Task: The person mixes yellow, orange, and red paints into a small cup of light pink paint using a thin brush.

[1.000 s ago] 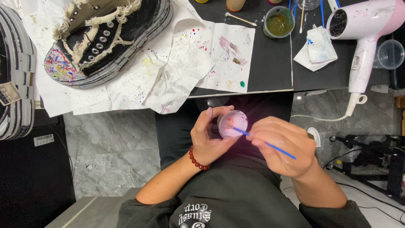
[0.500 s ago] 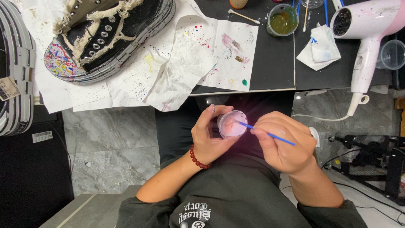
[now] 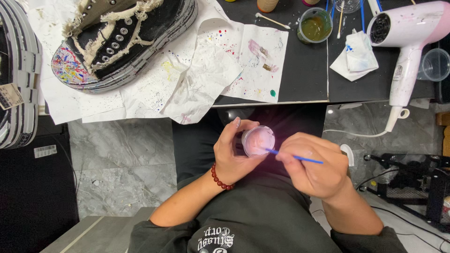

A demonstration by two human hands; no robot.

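1. A black bench (image 3: 309,79) runs across the top of the view, its near edge just above the hands.
2. On its left part lies a black high-top shoe (image 3: 126,40) with frayed pale trim and a toe cap spattered in many colours; it rests on crumpled white paper sheets (image 3: 187,84) dotted with paint flecks.
3. To the right stand a small clear cup of murky olive liquid (image 3: 315,26), a cotton swab (image 3: 272,21), a folded white tissue (image 3: 358,54) with blue marks, and a pink-and-white hair dryer (image 3: 412,42) whose handle hangs over the bench edge.
4. An empty clear plastic cup (image 3: 436,63) sits just right of the dryer (partly cut off by the frame).
5. At far left a second thick striped sole (image 3: 16,79) shows only in part.
6. Nothing lies between the hands and the camera; they are held below the bench, over the person's dark lap.
7. The left hand (image 3: 232,154), with a red bead bracelet (image 3: 220,178) at the wrist, has its fingers clamped around a small round pot (image 3: 258,140).
8. The pot is translucent and tilted toward the camera, and it holds pale pink paint.
9. The right hand (image 3: 314,164) has its fingers pinched together on a thin blue brush (image 3: 295,157), whose tip dips into the pot.
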